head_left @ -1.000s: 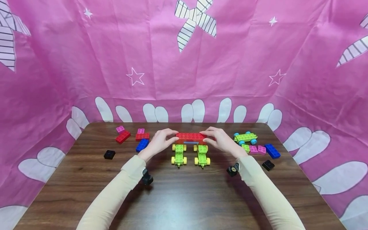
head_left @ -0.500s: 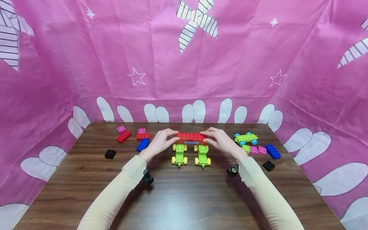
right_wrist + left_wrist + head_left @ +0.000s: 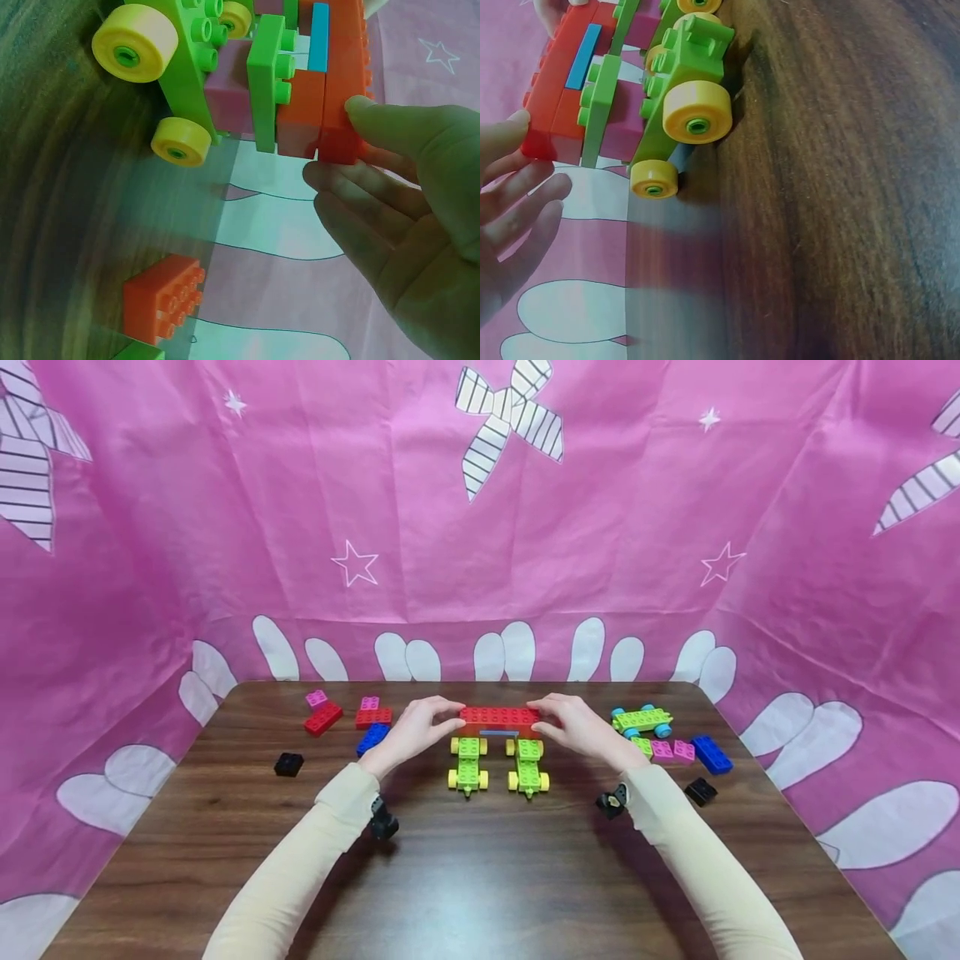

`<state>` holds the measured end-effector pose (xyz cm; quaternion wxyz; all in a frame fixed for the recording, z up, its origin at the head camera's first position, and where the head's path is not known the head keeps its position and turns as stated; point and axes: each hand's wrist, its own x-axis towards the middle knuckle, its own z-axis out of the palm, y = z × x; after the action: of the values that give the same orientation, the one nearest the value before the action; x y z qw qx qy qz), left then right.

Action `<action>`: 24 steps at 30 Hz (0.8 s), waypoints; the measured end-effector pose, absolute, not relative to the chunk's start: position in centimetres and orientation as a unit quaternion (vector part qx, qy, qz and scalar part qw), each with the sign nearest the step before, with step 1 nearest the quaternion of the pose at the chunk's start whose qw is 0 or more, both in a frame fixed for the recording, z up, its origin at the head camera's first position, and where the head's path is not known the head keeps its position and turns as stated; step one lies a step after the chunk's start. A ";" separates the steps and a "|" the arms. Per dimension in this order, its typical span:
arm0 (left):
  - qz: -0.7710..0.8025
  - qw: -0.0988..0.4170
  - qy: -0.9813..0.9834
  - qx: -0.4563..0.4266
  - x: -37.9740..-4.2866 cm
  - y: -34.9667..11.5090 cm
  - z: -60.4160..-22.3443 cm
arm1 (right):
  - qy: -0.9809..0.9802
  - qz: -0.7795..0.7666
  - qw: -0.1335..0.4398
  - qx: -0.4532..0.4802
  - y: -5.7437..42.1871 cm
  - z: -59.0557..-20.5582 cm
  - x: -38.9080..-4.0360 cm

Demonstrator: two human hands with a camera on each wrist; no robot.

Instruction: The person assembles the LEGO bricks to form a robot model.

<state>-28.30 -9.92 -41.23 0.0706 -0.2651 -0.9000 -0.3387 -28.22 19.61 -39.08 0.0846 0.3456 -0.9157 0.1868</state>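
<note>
A long red brick (image 3: 499, 717) spans the tops of two toy cars, with bright green bases (image 3: 468, 775) and yellow wheels (image 3: 697, 112). Beneath it sit shorter red bricks, a thin blue piece (image 3: 583, 57), green plates (image 3: 265, 82) and pink bricks (image 3: 228, 88). My left hand (image 3: 415, 732) pinches the left end of the long brick, thumb in front and fingers behind. At the other end, my right hand (image 3: 576, 729) grips it likewise, its thumb on the near face. The far sides of the stacked parts are hidden.
Left on the wooden table (image 3: 465, 877) lie red bricks (image 3: 323, 718), pink bricks (image 3: 370, 702), a blue brick (image 3: 372, 740) and a black brick (image 3: 288, 764). Right lie a green base with blue wheels (image 3: 642, 720), small bricks (image 3: 662, 749), a blue brick (image 3: 711, 754) and a black brick (image 3: 701, 791).
My right hand has shifted very slightly to the right along the end of the red brick. The left hand and the cars stay in place.
</note>
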 end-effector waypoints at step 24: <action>-0.320 0.059 -0.913 -0.247 -28.0 -9.8 -41.0 | -0.918 0.183 0.097 0.338 19.8 -39.2 -28.2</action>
<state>-27.96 -9.75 -41.03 0.0589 -0.2469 -0.9126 -0.3204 -28.23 19.79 -39.17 0.0967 0.3385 -0.9180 0.1826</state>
